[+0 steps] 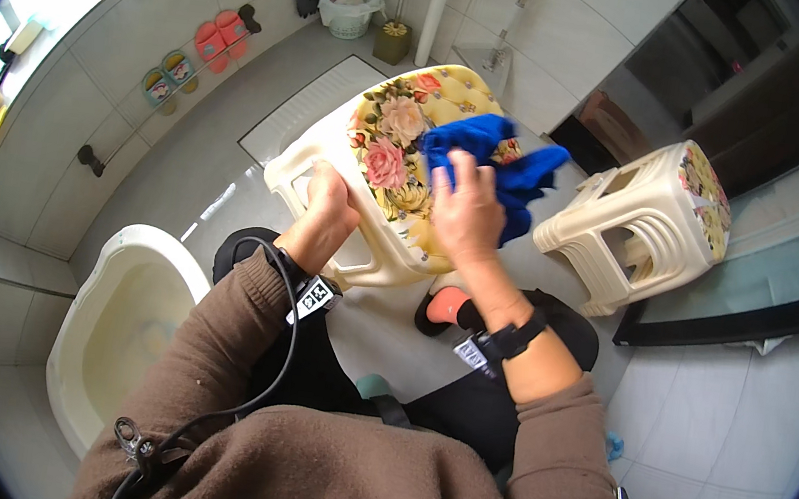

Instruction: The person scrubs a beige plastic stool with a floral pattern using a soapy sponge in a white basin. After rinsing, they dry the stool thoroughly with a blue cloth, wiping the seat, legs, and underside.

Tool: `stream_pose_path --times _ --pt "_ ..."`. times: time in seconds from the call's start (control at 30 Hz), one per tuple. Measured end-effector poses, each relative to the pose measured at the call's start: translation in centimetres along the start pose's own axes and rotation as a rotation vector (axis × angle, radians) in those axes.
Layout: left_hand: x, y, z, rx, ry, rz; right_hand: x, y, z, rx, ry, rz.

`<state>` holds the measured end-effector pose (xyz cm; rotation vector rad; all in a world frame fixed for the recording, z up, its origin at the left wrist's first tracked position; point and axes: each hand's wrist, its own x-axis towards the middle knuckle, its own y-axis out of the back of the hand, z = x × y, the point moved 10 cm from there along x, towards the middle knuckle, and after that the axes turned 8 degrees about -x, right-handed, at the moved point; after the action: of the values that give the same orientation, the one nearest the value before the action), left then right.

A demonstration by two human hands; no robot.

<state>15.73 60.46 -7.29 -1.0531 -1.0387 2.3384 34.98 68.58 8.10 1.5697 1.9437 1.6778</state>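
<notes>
A cream plastic stool [412, 240] with a floral, tufted-pattern seat is tilted in front of me. My left hand [330, 202] grips the rim of its side opening, near the left edge. On the seat's right part, my right hand [467, 205] presses a blue cloth [522, 179], whose loose end hangs past the seat's edge. Part of the seat's pattern is hidden under the cloth and hand. Farther right, a stack of similar cream stools [637, 228] stands on the floor, apart from both hands.
A white basin [64, 349] holding cloudy water stands at my left. Ahead lie a squat toilet [311, 117], a lined waste basket [348, 23] and a toilet brush holder [392, 43]. Slippers [221, 37] hang on a wall rail. A dark-framed glass panel [761, 259] is at right.
</notes>
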Motion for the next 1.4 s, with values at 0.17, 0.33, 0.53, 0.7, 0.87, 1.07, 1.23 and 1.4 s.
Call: stream_pose_path --times 0.17,0.33,0.53,0.7,0.87,1.07,1.23,1.4 --pt "-0.2 -0.9 -1.2 0.133 0.106 -0.079 -2.2 1.4 -8.0 0.213 0.182 -0.074" --pt "-0.9 0.0 -1.5 0.334 0.014 -0.125 1.9 2.3 -10.2 0.155 0.465 0.049" --pt "-0.7 2.0 -1.1 0.184 0.119 -0.101 8.6 0.8 -0.5 -0.084 0.185 0.124" --pt "0.2 2.7 0.2 0.049 0.058 -0.13 7.4 -1.7 8.6 -0.198 -0.152 -0.015" --pt "2.1 5.8 0.7 0.038 0.05 0.054 2.4 -1.0 9.2 -0.215 -0.211 -0.04" --pt "2.6 6.7 -0.4 0.08 0.098 0.057 -6.7 -0.8 -1.4 0.028 0.078 -0.116" --pt "0.0 4.4 -1.0 0.249 -0.008 -0.164 -6.5 0.8 -9.3 0.248 0.341 -0.058" --pt "-1.3 6.8 -2.0 0.302 0.09 0.037 1.2 0.9 -9.8 0.143 0.438 0.015"
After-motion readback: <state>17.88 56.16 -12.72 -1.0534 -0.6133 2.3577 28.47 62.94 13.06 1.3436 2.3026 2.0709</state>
